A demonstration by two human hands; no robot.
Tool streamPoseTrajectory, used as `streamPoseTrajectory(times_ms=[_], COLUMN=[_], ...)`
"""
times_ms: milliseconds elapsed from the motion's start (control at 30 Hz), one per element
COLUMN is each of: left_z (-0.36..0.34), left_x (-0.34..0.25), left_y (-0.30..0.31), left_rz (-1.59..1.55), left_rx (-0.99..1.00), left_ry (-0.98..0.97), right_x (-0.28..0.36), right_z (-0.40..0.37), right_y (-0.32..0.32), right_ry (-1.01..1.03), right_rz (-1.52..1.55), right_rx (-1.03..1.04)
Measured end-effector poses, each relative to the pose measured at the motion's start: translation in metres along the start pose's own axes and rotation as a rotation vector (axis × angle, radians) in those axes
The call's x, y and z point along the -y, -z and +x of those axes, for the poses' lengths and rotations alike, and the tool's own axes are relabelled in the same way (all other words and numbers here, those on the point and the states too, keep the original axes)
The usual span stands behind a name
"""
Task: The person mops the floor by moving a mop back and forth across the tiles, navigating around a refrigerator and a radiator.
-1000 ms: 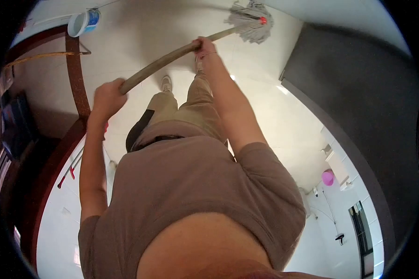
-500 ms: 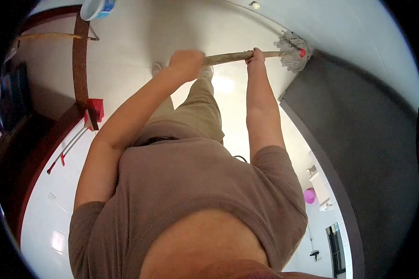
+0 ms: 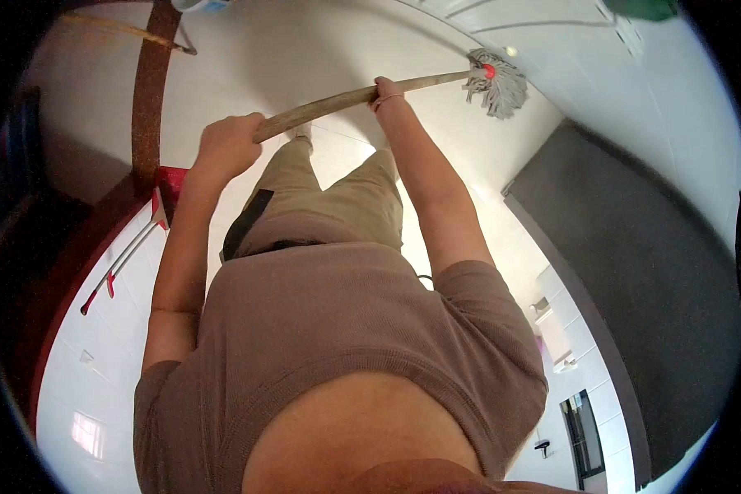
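Observation:
A string mop (image 3: 502,86) with grey strands and a red socket lies out to the upper right, its wooden handle (image 3: 317,108) slanting down leftward across the view. Around the handle's upper end my left hand (image 3: 230,148) is closed in a fist. Farther along the shaft, nearer the mop head, my right hand (image 3: 387,92) grips it; part of its fingers is hidden. The mop head rests on or close to the pale tiled floor (image 3: 255,49) beside the white wall.
A dark grey panel (image 3: 626,272) stands on the right. On the left are a brown door sill (image 3: 146,107), a red dustpan (image 3: 171,177) and a squeegee with a long handle (image 3: 128,251). A pail (image 3: 199,4) is cut off at the top edge.
Both hands and the mop have shifted left, and more of the handle shows. The mop head has moved away from the grey panel's corner. My legs and the view have shifted too.

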State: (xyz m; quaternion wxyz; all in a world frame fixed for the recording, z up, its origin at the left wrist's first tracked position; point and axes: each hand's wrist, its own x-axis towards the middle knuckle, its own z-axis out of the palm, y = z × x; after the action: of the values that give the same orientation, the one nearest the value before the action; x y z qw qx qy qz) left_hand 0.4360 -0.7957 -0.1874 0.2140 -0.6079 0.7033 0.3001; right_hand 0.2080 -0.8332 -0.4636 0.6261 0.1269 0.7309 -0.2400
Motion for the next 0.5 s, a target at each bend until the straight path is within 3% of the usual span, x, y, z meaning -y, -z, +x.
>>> streamPoseTrajectory(times_ms=[67,133,267,333,500], left_z=[-0.029,-0.063,-0.133,-0.169,-0.224], left_x=[0.044,0.093,0.165,0.18,0.17], left_y=[0.011,0.016,0.001,0.002,-0.006], left_rz=[-0.034,-0.089,-0.115,-0.183,-0.291], left_rx=[-0.016,-0.022,-0.105,-0.105,-0.07], left_ry=[0.153,0.245,0.428,0.525,0.761], right_x=[-0.03,-0.056,-0.112,-0.138,-0.208], right_z=[-0.017,-0.048,-0.108,-0.129,-0.132], right_y=[-0.054,-0.108,-0.195,-0.227,-0.276], right_ry=[-0.018,-0.084,-0.199,-0.22,-0.123], right_rz=[0.066,-0.105,-0.237,-0.398,-0.469], right_rx=[0.17,0.251,0.308,0.366,0.439])
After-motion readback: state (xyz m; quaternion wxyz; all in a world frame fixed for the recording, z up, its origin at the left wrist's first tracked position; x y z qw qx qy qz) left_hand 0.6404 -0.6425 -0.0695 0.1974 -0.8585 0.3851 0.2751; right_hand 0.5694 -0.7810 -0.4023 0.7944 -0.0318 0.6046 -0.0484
